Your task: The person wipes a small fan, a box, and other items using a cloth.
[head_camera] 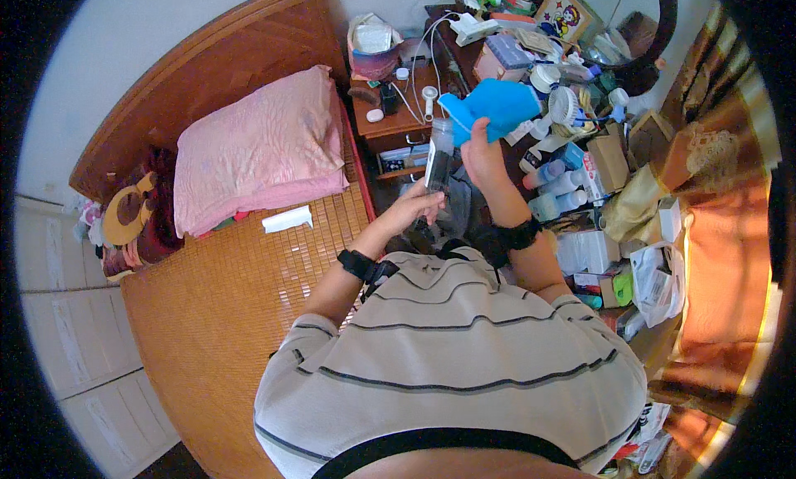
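My left hand (pixel 415 206) grips a clear cylindrical container (pixel 441 152) near its lower end. It stands tilted slightly, has dark contents or a dark lower part, and carries a white label strip. In my right hand (pixel 482 158) is a bright blue cloth (pixel 497 107), pinched with the thumb on top and spread out beyond the fingers. The cloth's left edge is close beside the container's top; whether they touch I cannot tell. Some fingers of my right hand are hidden behind the cloth.
A wooden nightstand (pixel 380 128) with a partly open drawer (pixel 403 160) stands ahead, bearing a white handheld device (pixel 429 99) and cables. Left is a bed with a bamboo mat (pixel 249 305) and pink pillow (pixel 261 149). To the right are bottles (pixel 563 183), boxes and a small fan (pixel 563 106).
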The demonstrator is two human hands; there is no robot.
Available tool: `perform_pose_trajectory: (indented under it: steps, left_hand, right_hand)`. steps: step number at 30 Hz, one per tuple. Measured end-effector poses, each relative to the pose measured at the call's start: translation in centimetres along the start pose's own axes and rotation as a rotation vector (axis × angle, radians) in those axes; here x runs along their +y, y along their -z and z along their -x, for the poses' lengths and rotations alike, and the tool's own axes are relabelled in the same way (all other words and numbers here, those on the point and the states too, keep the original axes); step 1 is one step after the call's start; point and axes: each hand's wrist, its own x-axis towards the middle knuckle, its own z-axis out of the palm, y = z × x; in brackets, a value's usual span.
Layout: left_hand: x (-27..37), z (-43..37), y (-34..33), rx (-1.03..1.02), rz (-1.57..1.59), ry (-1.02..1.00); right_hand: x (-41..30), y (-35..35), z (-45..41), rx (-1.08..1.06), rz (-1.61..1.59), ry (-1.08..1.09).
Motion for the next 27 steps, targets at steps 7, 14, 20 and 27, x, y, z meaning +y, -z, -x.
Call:
perform_pose_trajectory:
  steps: [7,14,20,27]
  left_hand:
    - [0.8,-1.2,1.5,0.094,0.013,-0.146]
    - [0.6,-1.6,3.5,0.022,-0.004,-0.167]
    - [2.9,-2.5,-0.2,0.265,-0.344,-0.533]
    - [4.5,-1.4,-0.4,0.321,-1.022,-0.359]
  right_hand:
    - [-0.7,-1.9,3.8,-0.419,0.336,-0.021]
    - [-2.2,-1.1,3.3,-0.552,-0.001,0.015]
    - [-2.0,-0.5,3.2,-0.383,0.355,0.15]
    - [0.1,-2.2,4.2,-0.107,0.505,0.3]
